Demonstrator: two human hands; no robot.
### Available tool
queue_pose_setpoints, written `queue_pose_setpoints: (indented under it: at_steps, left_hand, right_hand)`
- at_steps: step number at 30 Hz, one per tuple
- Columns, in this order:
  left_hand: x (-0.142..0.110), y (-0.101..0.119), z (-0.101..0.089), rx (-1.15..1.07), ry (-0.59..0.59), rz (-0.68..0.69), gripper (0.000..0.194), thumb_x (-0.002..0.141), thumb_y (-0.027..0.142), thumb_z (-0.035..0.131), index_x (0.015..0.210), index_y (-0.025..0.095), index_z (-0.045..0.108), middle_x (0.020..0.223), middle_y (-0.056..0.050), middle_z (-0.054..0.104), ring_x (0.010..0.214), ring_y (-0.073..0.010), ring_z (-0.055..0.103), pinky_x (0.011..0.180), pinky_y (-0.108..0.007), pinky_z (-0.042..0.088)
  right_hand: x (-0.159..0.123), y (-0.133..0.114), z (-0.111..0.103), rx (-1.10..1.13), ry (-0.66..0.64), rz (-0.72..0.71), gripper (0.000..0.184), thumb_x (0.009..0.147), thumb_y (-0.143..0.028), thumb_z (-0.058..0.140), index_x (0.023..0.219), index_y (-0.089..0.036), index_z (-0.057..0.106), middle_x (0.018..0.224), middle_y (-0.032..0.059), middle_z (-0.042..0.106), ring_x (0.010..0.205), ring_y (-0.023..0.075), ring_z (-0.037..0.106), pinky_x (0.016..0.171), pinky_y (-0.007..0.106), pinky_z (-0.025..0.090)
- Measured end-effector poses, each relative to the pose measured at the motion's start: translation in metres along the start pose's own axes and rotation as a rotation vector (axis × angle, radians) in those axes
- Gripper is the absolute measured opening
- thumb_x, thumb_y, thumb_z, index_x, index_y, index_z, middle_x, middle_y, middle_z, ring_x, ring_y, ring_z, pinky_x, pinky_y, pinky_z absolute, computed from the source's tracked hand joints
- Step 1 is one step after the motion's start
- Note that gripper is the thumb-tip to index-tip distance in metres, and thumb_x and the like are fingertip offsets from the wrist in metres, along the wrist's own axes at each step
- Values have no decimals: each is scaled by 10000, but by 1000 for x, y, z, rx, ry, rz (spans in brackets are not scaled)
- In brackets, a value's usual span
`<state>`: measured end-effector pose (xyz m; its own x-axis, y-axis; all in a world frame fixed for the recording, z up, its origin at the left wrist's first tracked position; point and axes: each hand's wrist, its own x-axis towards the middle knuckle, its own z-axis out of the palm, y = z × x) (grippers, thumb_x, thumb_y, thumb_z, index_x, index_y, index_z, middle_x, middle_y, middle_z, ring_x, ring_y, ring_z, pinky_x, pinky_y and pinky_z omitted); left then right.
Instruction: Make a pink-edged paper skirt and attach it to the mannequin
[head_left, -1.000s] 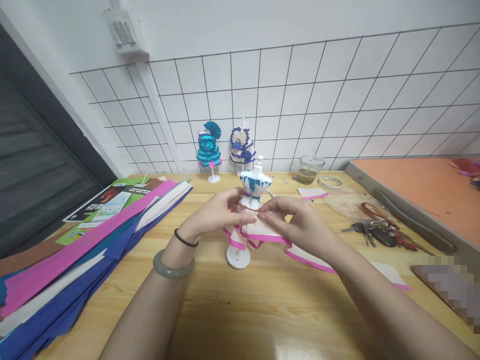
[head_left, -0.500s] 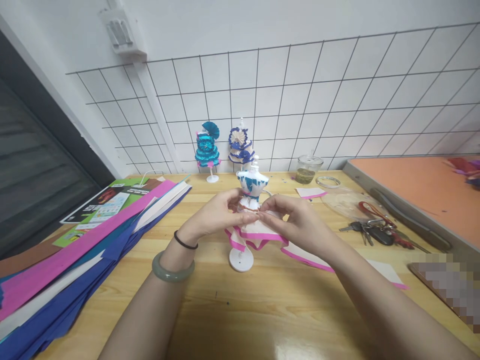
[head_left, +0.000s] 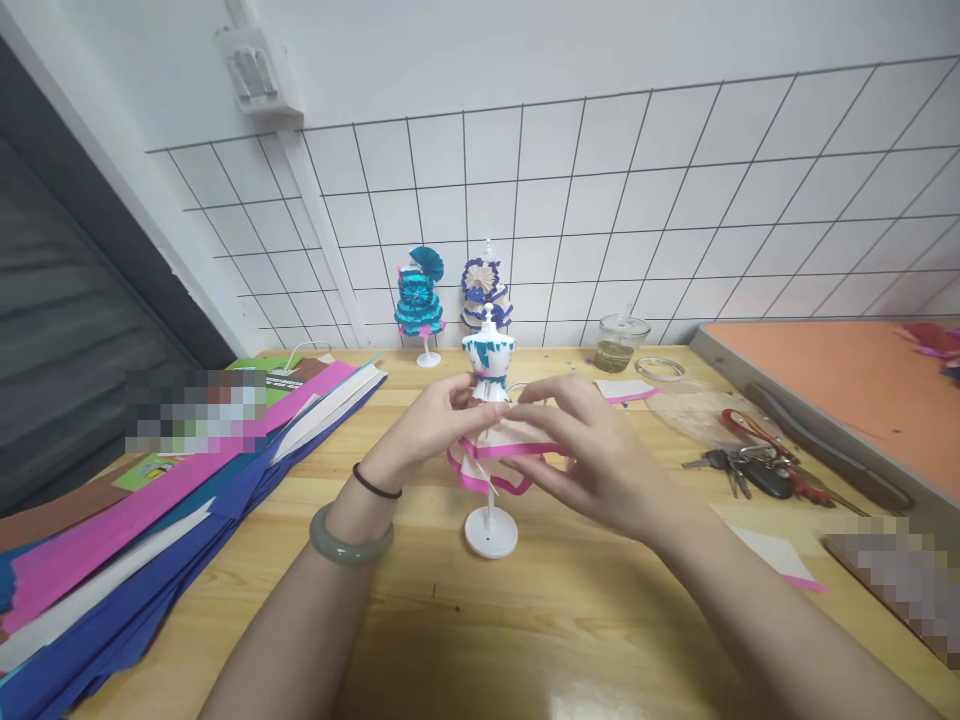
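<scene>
A small white mannequin point(head_left: 489, 350) with blue paper scraps on its bust stands upright on a round base point(head_left: 491, 533). White crepe paper with a pink edge point(head_left: 510, 435) is wrapped around it below the waist as a skirt. My left hand point(head_left: 442, 420) is closed on the gathered paper at the mannequin's left side, thumb in front and fingertips hidden behind. My right hand point(head_left: 600, 450) is at the other side, thumb and fingers spread. Its fingertips touch the skirt's upper part, while its thumb is beneath the pink edge.
Two dressed mannequins, one teal point(head_left: 418, 300) and one purple-and-cream point(head_left: 484, 285), stand by the wall. Coloured paper sheets point(head_left: 210, 500) lie left. On the right are keys point(head_left: 750, 468), a glass cup point(head_left: 621, 342), a tape roll point(head_left: 660, 369) and an orange board point(head_left: 825, 390).
My right hand has opened from a pinch, its thumb dropping below the pink edge. The mannequin has shifted slightly left and stands straighter. The strip's trailing part right of the skirt no longer shows.
</scene>
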<state>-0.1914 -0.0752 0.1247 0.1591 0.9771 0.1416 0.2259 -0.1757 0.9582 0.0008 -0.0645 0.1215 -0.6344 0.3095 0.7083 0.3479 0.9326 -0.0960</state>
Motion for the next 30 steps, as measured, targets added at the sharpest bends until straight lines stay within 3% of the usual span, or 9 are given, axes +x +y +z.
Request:
queue_pose_setpoints:
  at_steps: [5,14,18,23,25,27,30]
  left_hand:
    - [0,1,1,-57,-8,-17,258,715,363,645,808,141,554,736,4,571,689,-125,542,603,-242,401]
    - [0,4,0,-124,-18,-30,272,714,355,652,843,122,596,814,-26,611,756,-142,560,658,-248,416]
    - [0,3,-4,-113,-9,-48,329,713,367,661,918,123,580,822,-34,616,744,-139,568,646,-247,426]
    - [-5,6,-15,-60,-2,-65,568,713,406,660,1196,187,455,693,4,597,588,-119,553,543,-241,429]
    - [-7,8,-17,-50,-7,-61,606,704,406,670,1220,197,429,704,1,605,577,-118,554,525,-236,433]
    - [-8,11,-19,-46,-42,-54,594,701,394,676,1205,193,435,754,-16,620,607,-122,565,530,-234,441]
    - [-10,13,-20,-55,-130,-43,536,707,366,676,1164,180,465,826,-35,621,700,-139,588,560,-234,455]
  right_hand:
    - [-2,-4,12,-208,1,-175,203,855,-136,494,1003,-222,603,850,56,560,745,165,464,671,336,382]
    - [-8,-10,18,-237,119,-320,208,841,-75,462,938,-189,607,738,51,578,698,173,475,593,330,384]
    - [-9,-5,20,-226,94,-330,246,813,-86,500,1016,-193,587,793,56,607,719,179,489,611,339,402]
    - [-10,2,13,-21,91,-310,508,768,-120,468,1265,-219,435,917,73,607,796,201,540,653,365,432]
    - [-10,3,11,83,154,-216,531,776,-142,474,1296,-216,395,898,69,609,799,199,562,666,359,443]
    - [-9,6,10,183,199,1,426,814,-194,486,1238,-212,449,898,71,618,824,199,574,714,360,451]
    - [-7,11,11,396,61,376,272,871,-343,465,1096,-209,538,1005,79,621,927,205,565,793,359,449]
